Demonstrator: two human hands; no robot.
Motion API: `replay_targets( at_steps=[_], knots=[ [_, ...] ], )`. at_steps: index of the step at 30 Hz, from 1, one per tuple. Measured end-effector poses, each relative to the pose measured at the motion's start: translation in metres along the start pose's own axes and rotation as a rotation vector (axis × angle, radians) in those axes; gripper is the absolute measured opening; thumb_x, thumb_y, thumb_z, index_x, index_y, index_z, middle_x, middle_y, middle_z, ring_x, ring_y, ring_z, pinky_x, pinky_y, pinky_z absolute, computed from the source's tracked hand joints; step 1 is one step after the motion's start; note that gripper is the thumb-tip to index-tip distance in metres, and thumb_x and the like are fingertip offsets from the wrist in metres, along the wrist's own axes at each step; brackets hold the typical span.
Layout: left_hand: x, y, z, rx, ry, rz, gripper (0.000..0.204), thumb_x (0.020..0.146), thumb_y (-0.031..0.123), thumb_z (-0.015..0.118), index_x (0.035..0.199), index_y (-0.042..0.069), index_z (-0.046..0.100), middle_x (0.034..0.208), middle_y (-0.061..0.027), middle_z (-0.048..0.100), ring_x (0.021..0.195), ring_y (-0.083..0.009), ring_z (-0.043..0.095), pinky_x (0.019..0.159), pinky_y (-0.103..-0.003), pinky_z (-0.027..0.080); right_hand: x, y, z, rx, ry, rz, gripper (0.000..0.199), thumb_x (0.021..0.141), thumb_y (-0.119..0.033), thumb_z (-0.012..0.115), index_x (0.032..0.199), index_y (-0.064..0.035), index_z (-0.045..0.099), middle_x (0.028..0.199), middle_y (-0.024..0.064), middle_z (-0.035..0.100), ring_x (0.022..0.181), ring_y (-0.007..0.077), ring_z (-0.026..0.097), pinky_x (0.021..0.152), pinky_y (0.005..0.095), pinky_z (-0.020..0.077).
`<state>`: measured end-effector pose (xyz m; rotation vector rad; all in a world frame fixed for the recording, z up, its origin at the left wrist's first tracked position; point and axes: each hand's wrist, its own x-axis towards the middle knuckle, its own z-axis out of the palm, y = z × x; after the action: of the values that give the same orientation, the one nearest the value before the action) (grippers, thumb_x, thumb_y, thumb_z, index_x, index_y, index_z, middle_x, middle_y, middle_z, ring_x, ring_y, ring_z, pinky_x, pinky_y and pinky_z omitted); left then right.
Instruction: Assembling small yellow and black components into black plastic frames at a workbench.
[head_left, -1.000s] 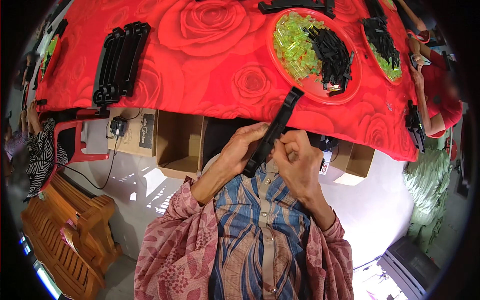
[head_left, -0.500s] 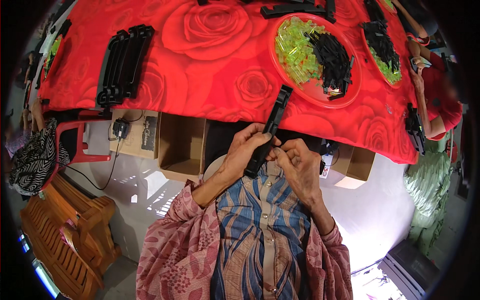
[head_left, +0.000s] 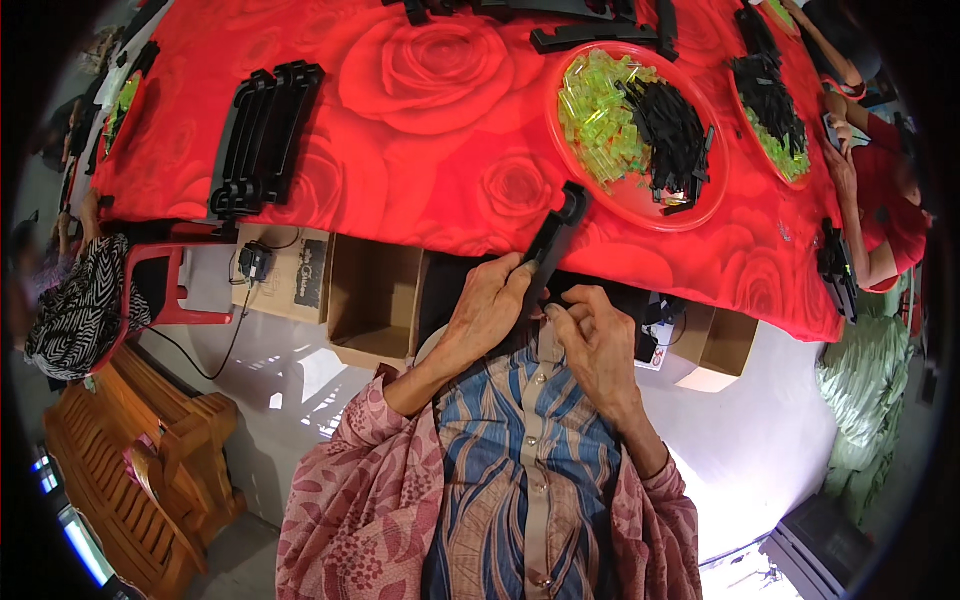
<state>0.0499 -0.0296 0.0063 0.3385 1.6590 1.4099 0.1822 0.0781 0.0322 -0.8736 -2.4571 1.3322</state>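
My left hand [head_left: 492,300] is closed round a long black plastic strip [head_left: 556,232], held tilted over my lap with its far end at the table edge. Close by on the strip's right side is my right hand [head_left: 596,345], its thumb and fingers drawn together near the strip. Whatever those fingertips hold, if anything, is too small and hidden to make out. Beyond the hands, a red plate [head_left: 690,219] carries yellow-green clear plastic pieces [head_left: 603,110] and a heap of small black strips [head_left: 668,140].
A row of similar long black parts [head_left: 262,140] lies on the rose-patterned red tablecloth [head_left: 430,180], left. More black parts [head_left: 590,37] lie at the far side. Under the table stands an open cardboard box [head_left: 378,300]. A person in red [head_left: 885,200] sits at right.
The black strip has turned in my left hand, showing its side now, and that hand's back faces up more. My right hand stays close beside it. The view has shifted slightly.
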Motion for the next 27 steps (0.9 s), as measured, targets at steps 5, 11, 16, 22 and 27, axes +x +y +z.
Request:
replay_targets(
  at_steps=[5, 11, 16, 22, 27],
  knots=[
    [0.004, -0.010, -0.006, 0.168, 0.024, 0.042, 0.026, 0.100, 0.018, 0.051, 0.098, -0.004, 0.065, 0.079, -0.0057, 0.068, 0.073, -0.0092, 0.063, 0.067, -0.024, 0.050, 0.004, -0.003, 0.001, 0.001, -0.158, 0.061, 0.021, 0.086, -0.013, 0.070, 0.098, 0.0004, 0.059, 0.066, 0.0142, 0.061, 0.055, 0.0250, 0.060, 0.053, 0.0359, 0.0456],
    [-0.001, -0.009, 0.000, 0.116, 0.154, 0.018, 0.021, 0.090, 0.015, 0.059, 0.094, -0.004, 0.067, 0.080, -0.0152, 0.071, 0.073, -0.0199, 0.069, 0.067, -0.034, 0.051, 0.002, -0.004, 0.002, 0.011, -0.186, 0.054, 0.019, 0.086, -0.013, 0.069, 0.097, 0.0000, 0.060, 0.069, 0.0157, 0.063, 0.058, 0.0290, 0.061, 0.055, 0.0376, 0.0462],
    [0.002, -0.008, 0.001, 0.231, 0.192, 0.008, 0.022, 0.086, 0.017, 0.061, 0.093, -0.003, 0.067, 0.082, -0.0183, 0.071, 0.075, -0.0256, 0.071, 0.071, -0.036, 0.052, 0.004, -0.003, 0.004, -0.011, -0.193, 0.043, 0.019, 0.086, -0.013, 0.069, 0.097, -0.0001, 0.060, 0.071, 0.0164, 0.063, 0.058, 0.0301, 0.062, 0.056, 0.0382, 0.0467],
    [0.003, -0.014, 0.008, 0.304, 0.275, 0.106, 0.025, 0.081, 0.017, 0.060, 0.091, -0.004, 0.067, 0.082, -0.0207, 0.070, 0.081, -0.0328, 0.070, 0.075, -0.038, 0.051, 0.001, 0.000, 0.006, -0.019, -0.032, -0.045, 0.016, 0.085, -0.007, 0.068, 0.097, 0.0004, 0.061, 0.075, 0.0167, 0.064, 0.056, 0.0261, 0.062, 0.053, 0.0355, 0.0476],
    [0.001, -0.013, 0.005, 0.288, 0.258, 0.154, 0.025, 0.081, 0.017, 0.059, 0.092, -0.004, 0.067, 0.082, -0.0202, 0.070, 0.081, -0.0345, 0.069, 0.075, -0.039, 0.051, 0.007, -0.007, 0.006, 0.032, 0.148, -0.205, 0.021, 0.085, 0.000, 0.066, 0.106, -0.0002, 0.064, 0.075, 0.0159, 0.064, 0.053, 0.0254, 0.062, 0.049, 0.0330, 0.0477]
  ],
)
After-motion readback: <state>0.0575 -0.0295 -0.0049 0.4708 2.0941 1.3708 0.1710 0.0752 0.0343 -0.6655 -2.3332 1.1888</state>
